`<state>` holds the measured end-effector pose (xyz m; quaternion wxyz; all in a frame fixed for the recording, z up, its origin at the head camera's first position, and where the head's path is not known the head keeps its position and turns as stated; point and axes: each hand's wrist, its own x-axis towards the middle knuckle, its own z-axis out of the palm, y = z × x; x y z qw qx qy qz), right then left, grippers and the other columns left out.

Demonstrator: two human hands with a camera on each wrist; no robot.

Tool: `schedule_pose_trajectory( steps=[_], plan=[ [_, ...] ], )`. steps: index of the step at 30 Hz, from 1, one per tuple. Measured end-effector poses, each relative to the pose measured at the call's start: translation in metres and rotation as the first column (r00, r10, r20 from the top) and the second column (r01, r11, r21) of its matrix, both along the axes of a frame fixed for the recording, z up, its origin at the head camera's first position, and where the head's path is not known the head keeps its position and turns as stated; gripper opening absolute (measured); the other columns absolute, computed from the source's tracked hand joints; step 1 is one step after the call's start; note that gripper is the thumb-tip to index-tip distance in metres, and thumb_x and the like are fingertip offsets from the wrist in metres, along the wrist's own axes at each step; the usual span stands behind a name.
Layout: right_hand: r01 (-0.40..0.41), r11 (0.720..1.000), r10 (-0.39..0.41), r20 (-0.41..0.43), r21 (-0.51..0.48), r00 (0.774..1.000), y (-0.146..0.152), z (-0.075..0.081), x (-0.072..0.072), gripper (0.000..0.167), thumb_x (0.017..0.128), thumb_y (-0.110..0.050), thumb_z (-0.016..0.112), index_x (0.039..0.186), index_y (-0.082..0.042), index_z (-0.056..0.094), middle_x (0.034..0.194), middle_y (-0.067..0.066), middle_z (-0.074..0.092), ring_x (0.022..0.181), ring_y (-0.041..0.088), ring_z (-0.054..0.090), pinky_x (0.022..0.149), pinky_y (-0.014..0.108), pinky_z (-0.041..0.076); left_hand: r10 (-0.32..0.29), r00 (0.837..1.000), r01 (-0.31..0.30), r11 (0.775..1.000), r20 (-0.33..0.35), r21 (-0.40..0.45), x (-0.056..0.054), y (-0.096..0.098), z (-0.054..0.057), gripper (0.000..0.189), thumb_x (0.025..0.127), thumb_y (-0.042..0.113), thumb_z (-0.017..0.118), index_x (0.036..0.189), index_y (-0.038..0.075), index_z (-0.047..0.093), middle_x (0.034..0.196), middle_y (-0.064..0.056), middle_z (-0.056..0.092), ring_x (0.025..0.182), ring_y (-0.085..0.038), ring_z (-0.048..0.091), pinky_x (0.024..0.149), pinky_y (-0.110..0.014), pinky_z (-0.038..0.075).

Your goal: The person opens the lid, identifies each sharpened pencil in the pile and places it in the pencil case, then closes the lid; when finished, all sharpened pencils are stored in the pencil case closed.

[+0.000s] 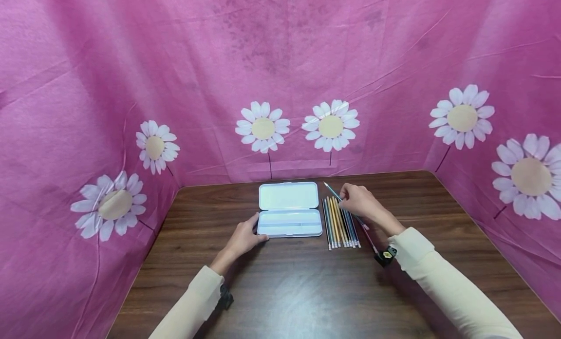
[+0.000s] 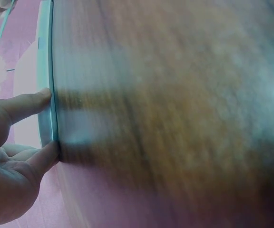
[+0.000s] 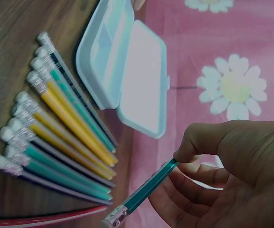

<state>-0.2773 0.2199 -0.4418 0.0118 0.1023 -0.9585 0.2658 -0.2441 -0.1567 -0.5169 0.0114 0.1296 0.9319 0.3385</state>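
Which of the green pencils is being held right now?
The one pinched in the right hand: the green pencil set at a slant to the row. The other green pencils lie ungripped on the table.

Left arm (image 1: 193,300) and right arm (image 1: 451,285) stretched forward, slanting inward, cream sleeves (image 1: 206,283) ending near wrists. Right hand (image 1: 360,201) farther forward, thumb and fingertips pinching, remaining fingers (image 3: 189,199) loosely curled toward palm. Left hand (image 1: 240,239) held nearer, thumb spread from fingers, barely bent.
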Motion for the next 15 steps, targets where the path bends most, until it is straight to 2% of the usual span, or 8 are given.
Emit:
schedule_pose_trajectory(
  steps=[8, 15],
  plan=[
    [-0.135, 0.989, 0.136, -0.013, 0.053, 0.991, -0.025, 0.021, -0.005, 0.011, 0.083, -0.007, 0.068, 0.094, -0.009, 0.065, 0.081, 0.002, 0.064, 0.071, 0.017, 0.056, 0.063, 0.031, 0.045, 0.0, 1.0, 0.0, 1.0, 0.006, 0.001, -0.001, 0.0, 0.0, 0.086, 0.087, 0.019, 0.089, 0.154, -0.013, 0.045, 0.152, -0.033, 0.054, 0.141, -0.041, 0.058, 0.118, -0.051, 0.047],
    [-0.233, 0.962, 0.239, -0.025, 0.143, 0.971, -0.048, 0.034, -0.011, 0.012, 0.084, -0.008, 0.072, 0.095, -0.011, 0.069, 0.083, 0.0, 0.068, 0.073, 0.016, 0.058, 0.063, 0.032, 0.047, -0.003, 1.0, 0.003, 1.0, 0.0, 0.002, -0.001, 0.0, 0.0, 0.087, 0.086, 0.019, 0.09, 0.153, -0.014, 0.045, 0.152, -0.034, 0.054, 0.141, -0.043, 0.057, 0.118, -0.053, 0.047]
  ],
)
